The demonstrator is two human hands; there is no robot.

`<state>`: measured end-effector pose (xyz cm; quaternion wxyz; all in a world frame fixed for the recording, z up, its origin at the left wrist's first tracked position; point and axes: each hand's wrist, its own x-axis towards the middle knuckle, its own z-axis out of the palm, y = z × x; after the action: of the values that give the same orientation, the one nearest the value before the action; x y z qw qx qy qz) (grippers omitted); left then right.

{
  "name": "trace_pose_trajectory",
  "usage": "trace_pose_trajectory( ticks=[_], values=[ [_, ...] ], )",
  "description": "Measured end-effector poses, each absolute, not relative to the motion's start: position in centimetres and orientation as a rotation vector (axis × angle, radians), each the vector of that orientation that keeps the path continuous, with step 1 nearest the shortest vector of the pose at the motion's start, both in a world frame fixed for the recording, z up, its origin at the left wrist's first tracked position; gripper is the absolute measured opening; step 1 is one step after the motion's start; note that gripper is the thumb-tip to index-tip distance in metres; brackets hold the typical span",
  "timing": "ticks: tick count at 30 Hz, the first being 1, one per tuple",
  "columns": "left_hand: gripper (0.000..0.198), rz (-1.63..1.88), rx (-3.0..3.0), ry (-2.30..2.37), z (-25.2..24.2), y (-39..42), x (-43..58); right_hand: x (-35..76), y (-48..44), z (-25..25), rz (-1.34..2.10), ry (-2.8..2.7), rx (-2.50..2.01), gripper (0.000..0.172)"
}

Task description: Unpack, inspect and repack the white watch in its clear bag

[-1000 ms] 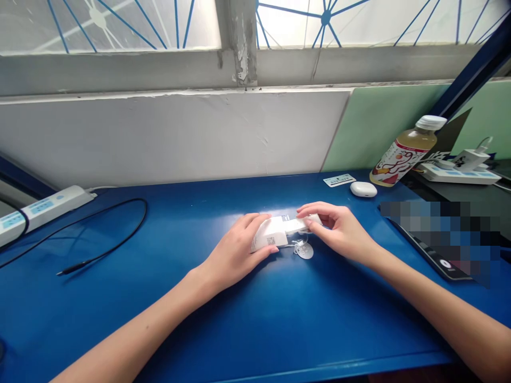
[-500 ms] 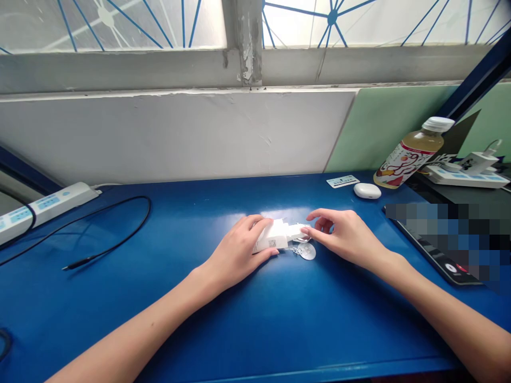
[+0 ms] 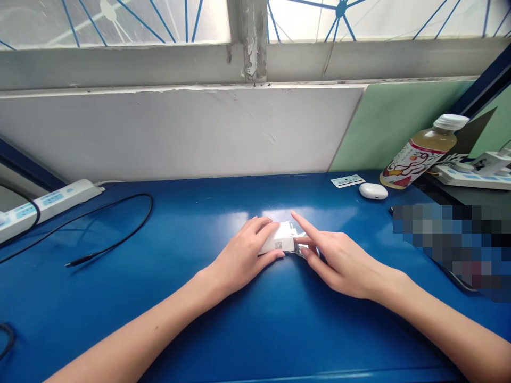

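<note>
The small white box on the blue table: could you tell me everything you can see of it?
The small white box looks like smooth card, straight-edged, with a grey square code printed on its near side. It appears to rest on the blue table. The left hand has it in its grip, fingers over the top and thumb along the near side, covering its left part. The right hand's fingers are at its right end; whether they touch it, or that end is open, is unclear.
</note>
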<state>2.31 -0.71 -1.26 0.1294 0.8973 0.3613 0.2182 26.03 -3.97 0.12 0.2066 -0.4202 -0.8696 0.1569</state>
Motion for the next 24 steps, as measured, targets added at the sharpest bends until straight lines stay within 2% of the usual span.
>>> trace_pose_trajectory(
  ticks=[2,6,11,14,19,24],
  values=[
    [0.042,0.571,2.634,1.046,-1.3,-0.7,2.3,26.4,-3.7,0.1,0.415,-2.481,-1.155,0.062],
    [0.052,0.367,2.699,1.030,-0.9,-0.8,2.3,27.5,-2.6,0.2,0.265,-2.451,-1.223,0.040],
    [0.053,0.210,2.724,1.014,-0.3,-0.9,2.0,28.0,-2.0,0.4,0.005,-2.284,-1.445,0.035],
    [0.055,0.179,2.734,0.984,-0.2,-1.0,1.7,27.5,-2.5,0.6,0.128,-2.236,-1.440,0.030],
    [0.058,0.173,2.751,0.965,-0.3,-1.0,1.5,26.6,-3.2,0.8,0.463,-2.199,-1.192,0.031],
    [0.059,0.141,2.747,0.975,-0.2,-0.9,1.6,26.3,-3.1,0.5,0.504,-2.208,-1.186,0.030]
  ],
)
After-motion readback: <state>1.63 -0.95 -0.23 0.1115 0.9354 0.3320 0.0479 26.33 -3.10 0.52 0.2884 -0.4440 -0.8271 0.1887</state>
